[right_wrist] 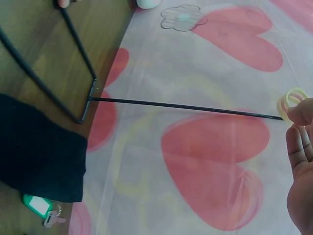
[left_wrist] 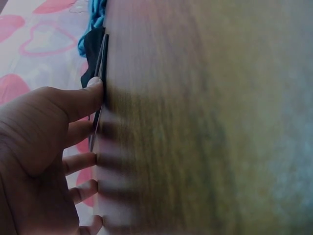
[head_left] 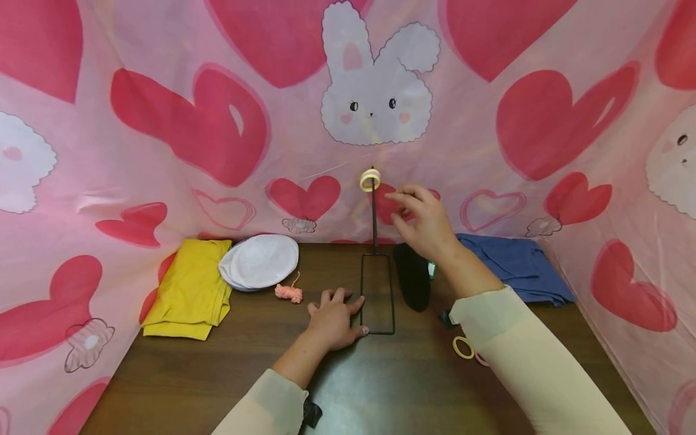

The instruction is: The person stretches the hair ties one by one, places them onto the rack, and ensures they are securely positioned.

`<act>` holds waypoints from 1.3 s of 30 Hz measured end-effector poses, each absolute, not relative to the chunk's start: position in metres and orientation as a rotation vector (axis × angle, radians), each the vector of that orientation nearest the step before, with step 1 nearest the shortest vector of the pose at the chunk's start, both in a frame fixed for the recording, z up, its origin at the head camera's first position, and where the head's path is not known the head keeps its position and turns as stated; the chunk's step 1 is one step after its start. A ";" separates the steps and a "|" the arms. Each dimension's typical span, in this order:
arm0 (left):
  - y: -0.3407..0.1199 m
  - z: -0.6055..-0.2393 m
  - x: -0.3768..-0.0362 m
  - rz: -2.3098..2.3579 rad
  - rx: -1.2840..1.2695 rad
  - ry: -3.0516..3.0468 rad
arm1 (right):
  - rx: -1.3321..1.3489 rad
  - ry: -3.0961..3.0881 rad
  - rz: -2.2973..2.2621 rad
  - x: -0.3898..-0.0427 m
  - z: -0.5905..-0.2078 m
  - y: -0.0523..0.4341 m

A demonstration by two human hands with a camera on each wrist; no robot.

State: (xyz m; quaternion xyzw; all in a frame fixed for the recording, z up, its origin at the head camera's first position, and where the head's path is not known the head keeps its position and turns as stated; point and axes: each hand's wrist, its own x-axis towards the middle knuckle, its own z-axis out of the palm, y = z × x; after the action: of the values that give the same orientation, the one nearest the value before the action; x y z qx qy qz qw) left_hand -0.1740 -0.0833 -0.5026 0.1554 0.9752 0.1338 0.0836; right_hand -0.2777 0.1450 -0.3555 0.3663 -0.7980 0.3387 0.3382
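Perching atop the stand's rod [head_left: 373,211], yellow ring [head_left: 370,179] sits just beside right hand [head_left: 421,220].

Left hand [left_wrist: 34,147] flat on brown table [left_wrist: 195,122], thumb touching black wire frame [left_wrist: 100,73] (blue cloth [left_wrist: 95,14] beyond)

I can read no words, numbers or brand marks anywhere. The pink cloth [head_left: 163,181] around my table carries only hearts and rabbit pictures, and the green key tag [right_wrist: 35,204], at seven o'clock in my right wrist view, looks blank.
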 end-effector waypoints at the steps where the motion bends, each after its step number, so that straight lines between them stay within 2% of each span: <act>1: -0.083 -0.502 -0.174 0.401 0.465 2.909 | 0.958 -2.080 0.882 -0.276 -0.357 0.147; 23: -0.083 -0.499 -0.173 0.401 0.454 2.904 | 0.958 -2.157 0.912 -0.223 -0.387 0.193; 39: -0.082 -0.502 -0.174 0.393 0.446 2.908 | 1.003 -2.306 0.812 -0.184 -0.435 0.238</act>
State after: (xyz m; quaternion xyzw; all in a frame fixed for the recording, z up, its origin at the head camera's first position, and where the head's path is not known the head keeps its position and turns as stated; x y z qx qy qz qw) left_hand -0.1745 -0.0819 -0.5017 0.1496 0.9761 0.1320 0.0867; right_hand -0.1840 0.2378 -0.4345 0.3678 -0.8457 0.2976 0.2470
